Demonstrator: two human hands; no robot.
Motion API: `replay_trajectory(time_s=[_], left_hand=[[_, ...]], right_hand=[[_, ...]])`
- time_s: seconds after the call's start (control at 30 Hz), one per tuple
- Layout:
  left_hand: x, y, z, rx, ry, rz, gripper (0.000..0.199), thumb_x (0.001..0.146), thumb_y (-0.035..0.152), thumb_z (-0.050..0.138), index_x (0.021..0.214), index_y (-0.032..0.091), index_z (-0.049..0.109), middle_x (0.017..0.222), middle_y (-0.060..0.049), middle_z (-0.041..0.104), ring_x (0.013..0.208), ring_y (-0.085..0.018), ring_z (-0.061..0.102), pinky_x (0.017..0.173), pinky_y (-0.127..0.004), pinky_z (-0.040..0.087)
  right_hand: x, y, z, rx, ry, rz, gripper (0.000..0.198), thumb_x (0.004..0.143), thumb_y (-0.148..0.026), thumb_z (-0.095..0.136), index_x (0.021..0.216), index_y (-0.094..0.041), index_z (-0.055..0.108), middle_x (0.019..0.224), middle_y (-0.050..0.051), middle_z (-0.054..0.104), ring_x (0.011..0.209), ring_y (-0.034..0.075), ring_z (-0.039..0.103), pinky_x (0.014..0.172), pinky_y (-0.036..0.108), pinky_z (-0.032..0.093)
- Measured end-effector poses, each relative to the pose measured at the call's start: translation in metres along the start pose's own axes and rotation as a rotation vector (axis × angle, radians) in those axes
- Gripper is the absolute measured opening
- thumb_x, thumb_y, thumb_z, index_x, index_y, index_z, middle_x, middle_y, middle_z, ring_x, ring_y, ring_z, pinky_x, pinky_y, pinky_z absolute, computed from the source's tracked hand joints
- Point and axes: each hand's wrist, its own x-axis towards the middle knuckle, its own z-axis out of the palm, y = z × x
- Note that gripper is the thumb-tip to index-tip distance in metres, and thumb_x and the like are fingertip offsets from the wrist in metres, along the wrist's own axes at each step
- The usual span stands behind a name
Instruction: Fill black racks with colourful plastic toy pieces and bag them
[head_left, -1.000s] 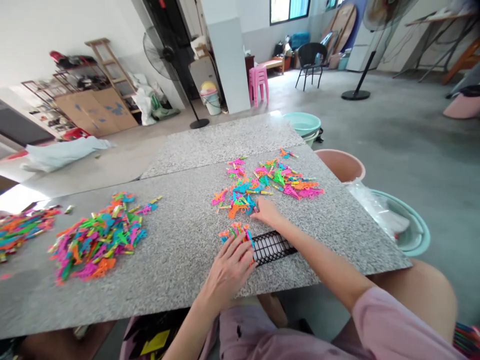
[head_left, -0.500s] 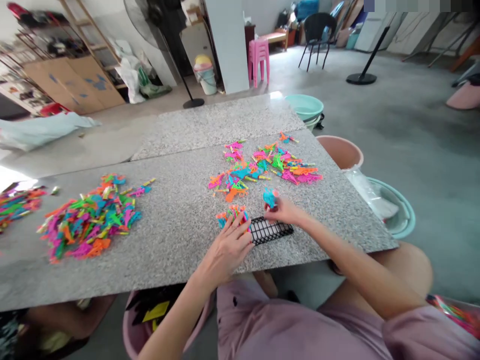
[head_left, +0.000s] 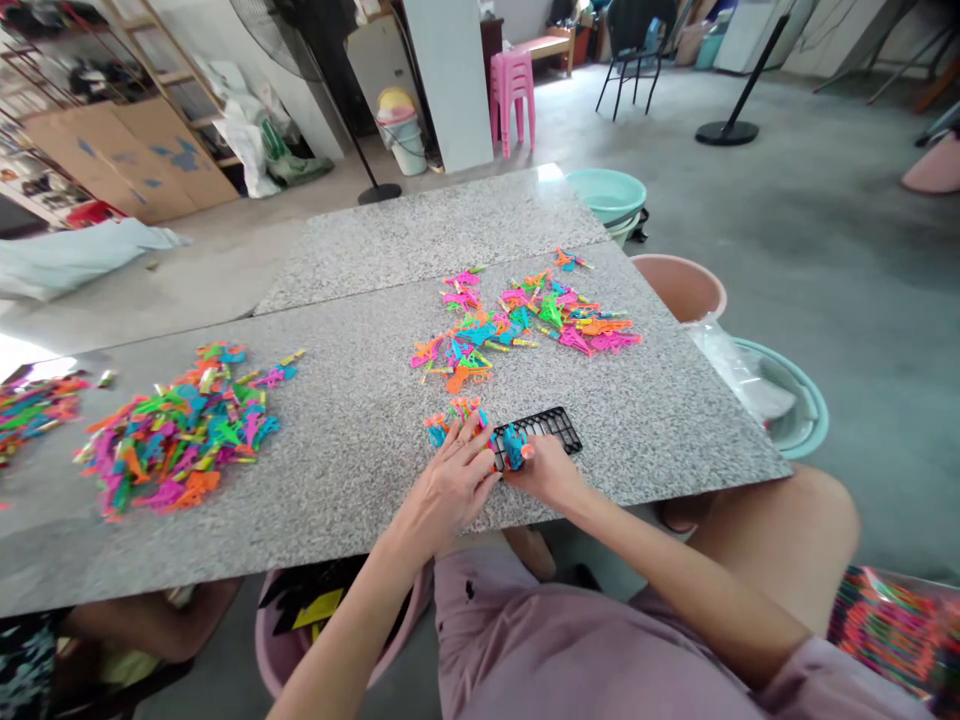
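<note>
A black grid-like plastic rack (head_left: 551, 425) lies on the speckled stone table in front of me. Bright small plastic toys (head_left: 463, 408) are packed at its left end. Over these lies my left hand (head_left: 452, 487), its fingers stretched out and touching them. My right hand (head_left: 551, 472) pinches a blue plastic toy (head_left: 514, 446) above the rack, just right of the packed ones. The toy's lower end is hidden by my fingers. Behind the rack is a loose pile of toys (head_left: 480, 335) in pink, orange, green and blue, some gun-shaped.
A larger toy pile (head_left: 187, 430) lies to the left, another (head_left: 34, 410) beyond it. Basins stand along the right edge, one brown (head_left: 679, 285), one turquoise (head_left: 814, 405). Below the table is a pink tub (head_left: 270, 650); another person's arm (head_left: 161, 615) shows at lower left.
My right hand has moved left and down with the blue toy, from above the rack's middle to beside the packed toys. The rack has tilted slightly. My left hand stays over the packed toys.
</note>
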Motion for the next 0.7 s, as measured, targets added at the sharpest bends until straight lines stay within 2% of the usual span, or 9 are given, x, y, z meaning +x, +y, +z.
replay_trajectory(time_s=[0.17,0.27,0.37,0.47,0.57,0.63,0.7], left_hand=[[-0.001,0.001,0.001,-0.033,-0.011,-0.005,0.014,0.093,0.015,0.050,0.105,0.014,0.057,0.141,-0.016,0.051,0.146,-0.031,0.021,0.117,-0.059,0.028],[-0.002,0.000,0.002,-0.061,0.020,-0.030,0.032,0.092,0.021,0.055,0.123,0.012,0.051,0.142,-0.017,0.049,0.145,-0.032,0.022,0.116,-0.058,0.029],[-0.002,-0.002,0.006,-0.032,0.049,-0.026,0.050,0.091,0.031,0.061,0.136,0.016,0.045,0.141,-0.016,0.050,0.143,-0.034,0.027,0.113,-0.060,0.034],[-0.002,-0.006,0.011,0.023,0.113,0.015,0.038,0.092,0.032,0.059,0.126,0.015,0.055,0.134,-0.018,0.057,0.139,-0.036,0.035,0.108,-0.061,0.040],[-0.004,-0.010,0.015,0.042,0.159,0.047,0.027,0.093,0.029,0.057,0.115,0.014,0.060,0.130,-0.017,0.060,0.138,-0.036,0.037,0.106,-0.060,0.042],[-0.005,-0.011,0.016,0.052,0.158,0.052,0.026,0.093,0.029,0.057,0.114,0.015,0.061,0.130,-0.017,0.060,0.138,-0.035,0.038,0.106,-0.060,0.042],[-0.006,-0.012,0.016,0.069,0.157,0.048,0.025,0.093,0.029,0.057,0.113,0.015,0.062,0.130,-0.017,0.060,0.137,-0.035,0.040,0.105,-0.059,0.044]], right_hand=[[0.005,-0.004,-0.001,-0.056,-0.066,-0.052,0.013,0.082,-0.023,0.060,0.089,-0.016,0.068,0.085,0.010,0.072,0.078,0.022,0.066,0.067,0.026,0.041],[0.001,-0.012,0.005,-0.111,-0.097,-0.026,0.019,0.083,-0.019,0.057,0.098,-0.014,0.066,0.087,0.013,0.072,0.080,0.025,0.067,0.068,0.029,0.042],[-0.007,-0.016,0.011,-0.116,-0.084,-0.075,0.024,0.084,-0.017,0.055,0.105,-0.011,0.065,0.095,0.015,0.071,0.085,0.026,0.066,0.071,0.029,0.044],[0.004,-0.004,0.001,-0.086,-0.149,-0.149,0.021,0.083,-0.014,0.058,0.100,-0.012,0.068,0.091,0.013,0.072,0.082,0.024,0.067,0.070,0.028,0.045],[0.048,0.019,-0.031,-0.041,-0.208,-0.198,0.016,0.079,-0.017,0.066,0.094,-0.017,0.072,0.089,0.007,0.072,0.085,0.022,0.067,0.074,0.026,0.047],[0.088,0.030,-0.054,-0.133,0.076,-0.066,0.027,0.086,-0.016,0.060,0.111,-0.015,0.067,0.110,0.012,0.068,0.101,0.024,0.063,0.086,0.030,0.047],[0.122,0.035,-0.066,-0.218,0.216,0.038,0.034,0.089,-0.010,0.052,0.122,-0.009,0.059,0.123,0.020,0.060,0.111,0.027,0.058,0.091,0.034,0.046]])
